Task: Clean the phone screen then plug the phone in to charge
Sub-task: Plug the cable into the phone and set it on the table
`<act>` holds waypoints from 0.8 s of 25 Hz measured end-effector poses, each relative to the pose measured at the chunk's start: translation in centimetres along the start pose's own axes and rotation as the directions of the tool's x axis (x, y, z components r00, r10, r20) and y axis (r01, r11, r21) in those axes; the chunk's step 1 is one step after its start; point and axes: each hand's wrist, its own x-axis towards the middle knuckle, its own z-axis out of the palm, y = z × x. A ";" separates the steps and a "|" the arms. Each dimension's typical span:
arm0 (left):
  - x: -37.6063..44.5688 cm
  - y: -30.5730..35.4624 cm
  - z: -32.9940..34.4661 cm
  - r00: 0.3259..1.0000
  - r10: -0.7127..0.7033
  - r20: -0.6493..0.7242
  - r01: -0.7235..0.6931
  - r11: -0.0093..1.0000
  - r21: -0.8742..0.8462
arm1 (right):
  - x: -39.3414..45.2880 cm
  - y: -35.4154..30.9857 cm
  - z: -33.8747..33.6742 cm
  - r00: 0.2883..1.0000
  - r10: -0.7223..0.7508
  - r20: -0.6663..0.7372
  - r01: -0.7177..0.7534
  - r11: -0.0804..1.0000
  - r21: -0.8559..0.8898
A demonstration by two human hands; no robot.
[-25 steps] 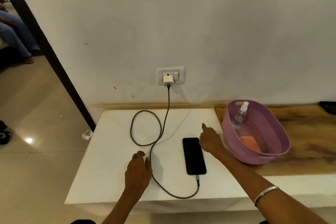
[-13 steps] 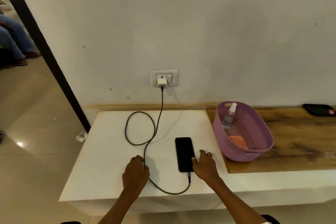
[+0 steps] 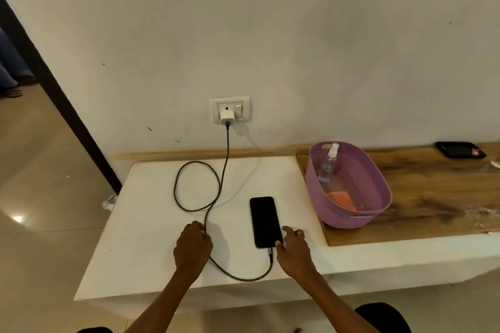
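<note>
Lying just left of the loosely spread right hand, the phone seemingly touches its thumb.

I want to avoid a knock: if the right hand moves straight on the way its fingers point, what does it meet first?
Probably the phone: the right hand points up-left, its fingertips at the phone's near right corner.

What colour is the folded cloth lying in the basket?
Orange; the folded cloth lies at the bottom of the purple plastic basket, clearest in the head view.
</note>
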 end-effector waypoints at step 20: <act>-1.2 5.9 1.3 0.924 0.371 -0.088 -0.370 0.928 0.030 | -2.6 -0.9 0.8 1.000 0.010 -0.010 -0.010 1.000 0.007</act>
